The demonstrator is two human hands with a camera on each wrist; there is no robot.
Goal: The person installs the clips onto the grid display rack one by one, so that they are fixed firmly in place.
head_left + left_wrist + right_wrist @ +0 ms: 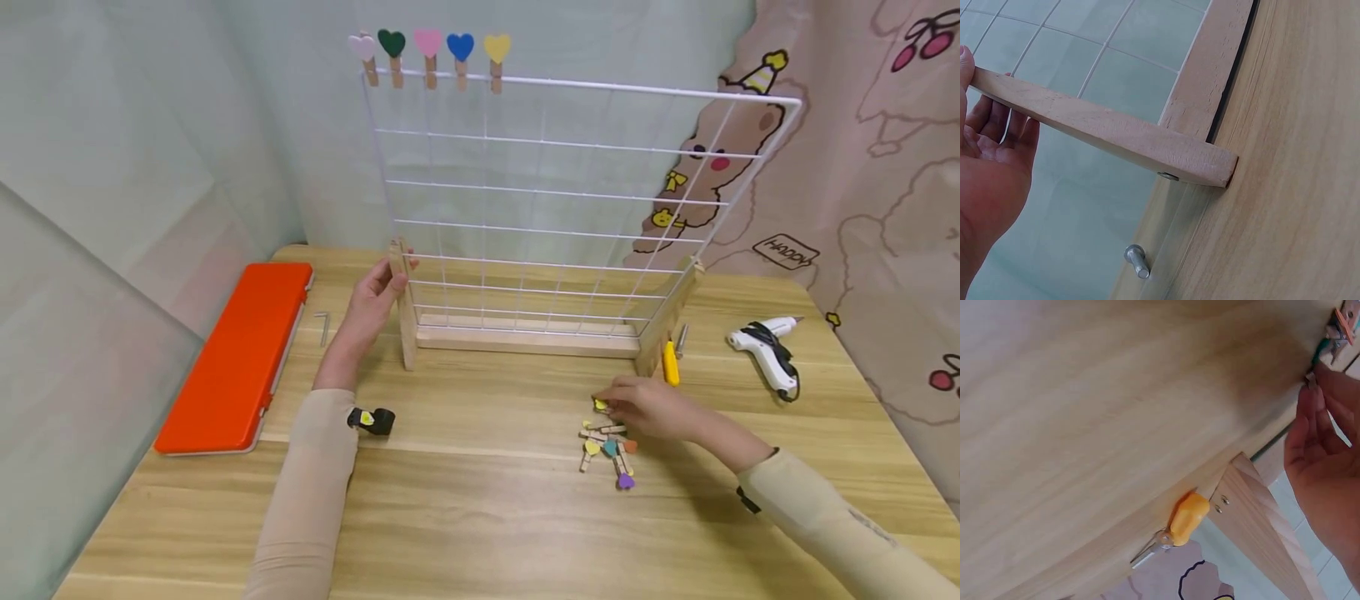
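A white wire grid rack stands in a wooden base, with several heart-topped clothespins clipped in a row along its top left. My left hand grips the rack's left wooden post, thumb on the near side and fingers behind it. My right hand pinches a small clothespin with a yellow heart between thumb and fingers, low over the table. Just below that hand lies a loose pile of clothespins with yellow, teal, orange and purple hearts.
A red case and a hex key lie on the left. Right of the rack are a yellow-handled tool, a metal bolt and a white glue gun with its black cord. A curtain hangs behind the table.
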